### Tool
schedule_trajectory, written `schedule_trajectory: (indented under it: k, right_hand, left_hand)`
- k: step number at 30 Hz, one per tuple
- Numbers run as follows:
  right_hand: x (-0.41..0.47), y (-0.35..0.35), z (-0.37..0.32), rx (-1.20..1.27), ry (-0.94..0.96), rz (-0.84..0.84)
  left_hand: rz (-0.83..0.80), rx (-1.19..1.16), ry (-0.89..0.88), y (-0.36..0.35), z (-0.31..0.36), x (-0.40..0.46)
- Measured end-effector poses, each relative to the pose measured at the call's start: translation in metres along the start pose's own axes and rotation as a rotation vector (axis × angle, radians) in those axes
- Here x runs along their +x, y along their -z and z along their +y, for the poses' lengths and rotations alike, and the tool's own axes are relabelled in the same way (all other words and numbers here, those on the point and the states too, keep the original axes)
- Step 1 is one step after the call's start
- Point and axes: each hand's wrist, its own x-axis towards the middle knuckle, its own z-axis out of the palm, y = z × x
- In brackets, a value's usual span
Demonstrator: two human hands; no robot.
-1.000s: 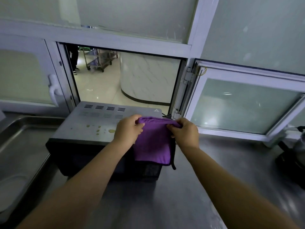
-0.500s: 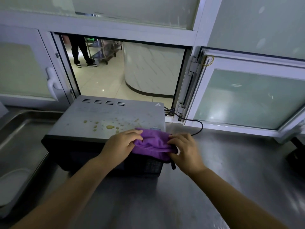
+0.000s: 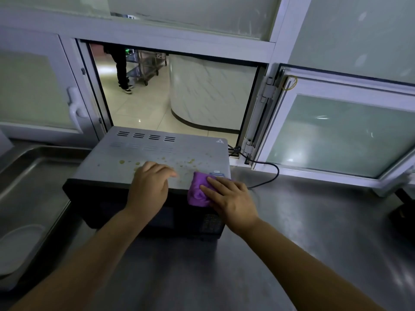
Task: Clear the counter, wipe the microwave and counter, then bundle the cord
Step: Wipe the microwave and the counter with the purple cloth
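A grey-topped microwave (image 3: 157,151) with a black front stands on the steel counter (image 3: 303,221) below an open serving hatch. Yellow-brown spots dot its top. A bunched purple cloth (image 3: 198,191) lies on the microwave's front right corner, pressed down by my right hand (image 3: 231,198). My left hand (image 3: 149,187) rests empty on the front edge of the top, fingers loosely spread, a short gap left of the cloth. The black power cord (image 3: 267,163) runs from behind the microwave's right rear corner and loops over the counter.
A steel sink (image 3: 33,187) lies left of the microwave, with a white plate (image 3: 18,248) in it. An opened window sash (image 3: 336,131) leans over the counter at the right. A dark object (image 3: 404,207) sits at the far right edge. A person's legs (image 3: 122,68) show beyond the hatch.
Both hands held the cloth spread above the microwave, then lowered and bunched it on the front right corner. My left hand has let go and moved left; the right hand keeps it.
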Motion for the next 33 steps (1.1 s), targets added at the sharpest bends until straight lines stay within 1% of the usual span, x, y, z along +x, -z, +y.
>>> schedule_trajectory:
  k: [2, 4, 8, 10, 14, 21, 25, 30, 33]
  right_hand:
    - [-0.003, -0.002, 0.006, 0.049, -0.017, 0.058]
    - [-0.001, -0.003, 0.007, 0.13, -0.06, 0.062]
    - [0.014, -0.009, 0.016, 0.31, -0.181, 0.029]
    - [0.02, -0.014, 0.025, 0.347, -0.214, 0.005]
    - [0.033, -0.024, 0.039, 0.398, -0.285, -0.008]
    - [0.077, -0.038, 0.067, 0.456, -0.375, -0.034]
    - [0.107, -0.049, 0.086, 0.454, -0.427, -0.088]
    - [0.137, -0.065, 0.112, 0.476, -0.437, -0.108]
    - [0.157, -0.073, 0.125, 0.403, -0.403, -0.161]
  left_hand:
    - [-0.018, 0.049, 0.033, 0.001, -0.006, 0.005]
    - [-0.079, 0.088, 0.075, 0.0, -0.014, 0.011]
    - [-0.359, 0.176, 0.141, 0.002, -0.035, 0.026]
    - [-0.491, 0.227, 0.168, 0.005, -0.047, 0.034]
    - [-0.642, 0.293, 0.244, 0.015, -0.072, 0.041]
    - [-0.749, 0.33, 0.232, 0.01, -0.085, 0.049]
    - [-0.804, 0.323, 0.212, 0.004, -0.087, 0.053]
    - [-0.811, 0.287, 0.221, 0.001, -0.088, 0.052]
    - [-0.816, 0.264, 0.252, -0.001, -0.088, 0.05]
